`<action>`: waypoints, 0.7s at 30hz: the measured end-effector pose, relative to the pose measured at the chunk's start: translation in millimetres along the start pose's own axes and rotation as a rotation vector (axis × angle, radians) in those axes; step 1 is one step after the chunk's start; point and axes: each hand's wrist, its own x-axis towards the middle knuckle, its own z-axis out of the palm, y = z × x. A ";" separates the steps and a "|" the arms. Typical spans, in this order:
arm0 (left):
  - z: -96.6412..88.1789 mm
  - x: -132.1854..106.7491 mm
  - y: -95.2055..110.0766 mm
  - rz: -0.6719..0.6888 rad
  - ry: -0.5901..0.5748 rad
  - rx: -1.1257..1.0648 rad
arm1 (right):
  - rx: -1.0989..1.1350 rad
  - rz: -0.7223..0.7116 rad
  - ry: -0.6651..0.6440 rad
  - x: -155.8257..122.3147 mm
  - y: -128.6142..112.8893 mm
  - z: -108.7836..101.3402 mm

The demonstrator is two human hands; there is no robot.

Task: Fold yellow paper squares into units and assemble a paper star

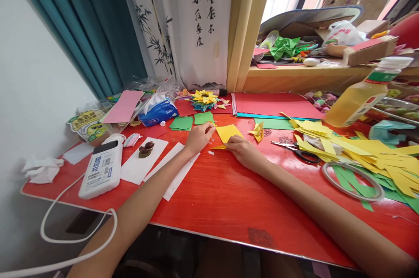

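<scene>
My left hand [200,137] is closed in a pinch just above the table, left of a square of yellow paper [229,132]. Whatever its fingertips hold is too small to make out. My right hand [244,152] rests at the near edge of that square, its fingers closed on a small folded piece of yellow paper [218,147] whose tip points left. Beyond the left hand lie green paper squares [181,123]. A folded yellow paper piece [257,131] stands to the right of the square. Small white scraps [211,153] lie between the hands.
On the right are scissors [297,152], a tape roll [352,182], yellow paper strips [369,151] and a bottle [358,94]. Red paper sheets [278,105] lie at the back. A tissue pack [158,112], white paper strips [178,175] and a cabled white device [102,169] are left.
</scene>
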 end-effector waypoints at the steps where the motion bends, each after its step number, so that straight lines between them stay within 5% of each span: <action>1: 0.2 -0.4 0.5 0.003 -0.005 0.010 | -0.002 -0.001 -0.001 0.0 -0.2 0.0; 10: -7.8 3.2 4.1 0.088 -0.001 0.152 | 0.077 0.018 0.057 8.3 2.1 0.0; 16: -11.4 6.0 -7.9 0.032 0.047 0.199 | 0.135 -0.109 -0.135 47.7 13.4 -4.1; 21: -5.7 4.3 -14.9 0.025 0.001 0.241 | 0.133 -0.130 -0.157 48.3 14.8 -2.4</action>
